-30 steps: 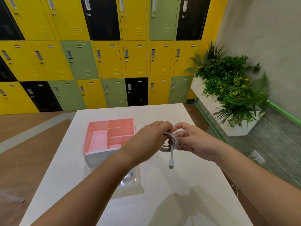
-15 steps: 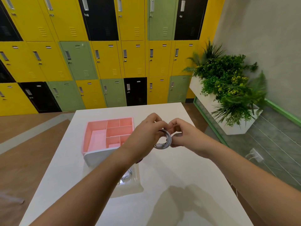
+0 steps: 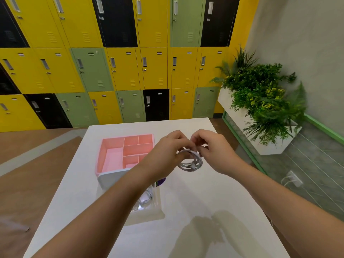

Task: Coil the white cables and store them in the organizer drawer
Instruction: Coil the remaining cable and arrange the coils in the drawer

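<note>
White cable (image 3: 189,162), wound into a small loose coil, hung in the air above the white table (image 3: 186,205), held at its top between both hands. The left hand (image 3: 164,151) gripped the left side of the loop with curled fingers. The right hand (image 3: 214,149) pinched the upper right of the coil between thumb and fingertips, its other fingers curled in. The two hands nearly touched above the ring. A plug end lay across the strands at the bottom of the coil.

Just left of the grip, partly behind the left wrist, the pink organizer drawer (image 3: 112,159) sat on the table, with its divided inside facing up and its white front toward the person. Nearer the person than the grip, under the left forearm, a clear plastic tray (image 3: 158,211) held more white cable. A small purple object (image 3: 161,181) showed beneath the left wrist, too hidden to identify. Well beyond the grip stood yellow, green and black lockers (image 3: 121,67), and off to its right a white planter (image 3: 242,116) of green plants.
</note>
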`<state>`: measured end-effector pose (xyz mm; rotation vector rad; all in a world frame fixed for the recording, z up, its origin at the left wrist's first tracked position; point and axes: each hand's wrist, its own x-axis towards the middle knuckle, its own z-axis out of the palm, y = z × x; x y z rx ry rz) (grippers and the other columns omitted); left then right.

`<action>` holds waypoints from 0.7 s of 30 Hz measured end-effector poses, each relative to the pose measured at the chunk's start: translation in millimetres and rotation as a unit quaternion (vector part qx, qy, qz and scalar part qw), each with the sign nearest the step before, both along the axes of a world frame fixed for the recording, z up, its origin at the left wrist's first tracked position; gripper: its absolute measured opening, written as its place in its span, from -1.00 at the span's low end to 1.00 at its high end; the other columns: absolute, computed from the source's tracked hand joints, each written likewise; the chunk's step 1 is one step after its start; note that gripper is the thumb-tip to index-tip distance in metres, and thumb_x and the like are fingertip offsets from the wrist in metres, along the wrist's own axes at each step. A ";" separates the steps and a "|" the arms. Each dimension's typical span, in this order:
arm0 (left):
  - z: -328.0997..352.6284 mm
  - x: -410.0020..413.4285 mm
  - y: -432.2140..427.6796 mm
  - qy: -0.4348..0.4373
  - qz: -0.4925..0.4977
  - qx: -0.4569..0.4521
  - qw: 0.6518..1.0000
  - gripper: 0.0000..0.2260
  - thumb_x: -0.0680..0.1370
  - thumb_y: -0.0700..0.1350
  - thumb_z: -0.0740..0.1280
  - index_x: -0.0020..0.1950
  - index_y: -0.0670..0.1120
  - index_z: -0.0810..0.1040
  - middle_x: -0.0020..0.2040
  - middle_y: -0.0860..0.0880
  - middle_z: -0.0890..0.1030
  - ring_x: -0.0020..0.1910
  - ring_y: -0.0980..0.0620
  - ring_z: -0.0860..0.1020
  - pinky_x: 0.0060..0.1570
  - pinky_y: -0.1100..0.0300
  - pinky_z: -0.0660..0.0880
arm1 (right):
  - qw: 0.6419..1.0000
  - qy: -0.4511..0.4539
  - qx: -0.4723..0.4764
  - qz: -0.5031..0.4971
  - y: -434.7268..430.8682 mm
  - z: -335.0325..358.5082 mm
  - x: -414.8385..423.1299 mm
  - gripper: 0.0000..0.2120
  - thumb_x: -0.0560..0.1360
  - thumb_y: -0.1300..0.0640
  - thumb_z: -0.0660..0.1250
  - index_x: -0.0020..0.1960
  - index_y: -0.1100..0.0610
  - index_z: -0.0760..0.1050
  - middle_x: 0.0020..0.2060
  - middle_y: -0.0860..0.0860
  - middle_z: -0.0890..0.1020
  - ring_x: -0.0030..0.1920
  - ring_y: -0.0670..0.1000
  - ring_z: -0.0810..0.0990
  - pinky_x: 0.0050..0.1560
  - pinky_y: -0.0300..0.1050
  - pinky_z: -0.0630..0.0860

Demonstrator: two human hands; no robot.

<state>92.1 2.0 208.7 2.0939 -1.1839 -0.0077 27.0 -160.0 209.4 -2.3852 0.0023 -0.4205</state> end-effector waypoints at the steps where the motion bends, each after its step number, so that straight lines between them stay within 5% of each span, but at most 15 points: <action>1: 0.6 -0.2 0.7 0.011 -0.001 0.002 1.000 -0.86 0.56 -0.18 0.36 0.04 0.02 0.65 -0.01 0.07 0.46 -0.09 0.20 0.48 -0.07 0.41 0.40 | 0.998 0.020 0.058 0.000 0.0 0.8 0.0 -0.76 0.49 0.41 0.30 -0.13 0.07 0.48 -0.20 -0.03 0.59 -0.19 -0.05 0.58 -0.20 -0.32 0.50; 3: 0.0 -1.7 1.2 0.027 0.001 0.015 1.000 -0.86 0.56 -0.19 0.35 0.06 0.01 0.63 0.02 0.04 0.46 -0.08 0.11 0.53 -0.04 0.27 0.48 | 0.992 0.046 0.121 -0.003 0.4 0.8 0.1 -0.78 0.50 0.40 0.30 -0.12 0.09 0.50 -0.21 0.01 0.61 -0.21 -0.02 0.61 -0.22 -0.27 0.53; 5: -1.7 -2.7 1.9 0.027 0.004 0.029 0.999 -0.86 0.57 -0.18 0.34 0.07 0.01 0.61 0.04 0.02 0.46 -0.07 0.05 0.55 -0.03 0.22 0.50 | 0.996 0.043 0.083 -0.008 2.3 1.0 -0.4 -0.78 0.50 0.41 0.27 -0.13 0.10 0.50 -0.21 -0.01 0.59 -0.21 -0.05 0.57 -0.25 -0.33 0.50; 9: -0.4 -0.3 3.6 0.052 -0.006 0.027 0.998 -0.87 0.58 -0.19 0.33 0.08 -0.01 0.59 0.02 0.02 0.44 -0.22 0.21 0.56 -0.16 0.42 0.46 | 1.000 -0.013 -0.011 -0.003 9.6 2.6 -2.9 -0.74 0.49 0.45 0.25 -0.17 0.09 0.47 -0.19 0.00 0.55 -0.17 -0.03 0.51 -0.22 -0.41 0.44; 12: 2.3 1.6 4.9 0.081 -0.021 0.034 0.996 -0.88 0.60 -0.19 0.30 0.07 0.00 0.57 0.01 0.01 0.43 -0.27 0.17 0.58 -0.18 0.44 0.47 | 0.996 -0.032 -0.082 0.008 9.9 -1.7 -1.7 -0.80 0.48 0.42 0.28 -0.13 0.13 0.49 -0.17 0.01 0.53 -0.15 0.00 0.48 -0.18 -0.33 0.42; 15: 1.3 -0.7 4.5 0.110 -0.038 0.023 0.993 -0.87 0.60 -0.16 0.31 0.04 0.08 0.54 0.00 0.03 0.43 -0.28 0.14 0.62 -0.12 0.27 0.55 | 1.000 0.005 -0.004 -0.008 8.9 0.9 -1.0 -0.85 0.51 0.35 0.31 -0.12 0.12 0.51 -0.15 -0.01 0.57 -0.10 -0.04 0.52 -0.12 -0.29 0.45; 21: -5.7 1.1 5.4 0.040 0.014 0.027 0.999 -0.87 0.60 -0.14 0.30 0.10 0.04 0.57 0.02 0.04 0.42 -0.24 0.12 0.59 -0.18 0.32 0.53 | 0.996 0.046 -0.074 0.012 1.1 9.5 -0.3 -0.86 0.55 0.28 0.27 0.02 0.07 0.49 -0.07 -0.02 0.58 -0.04 -0.02 0.55 0.03 -0.08 0.55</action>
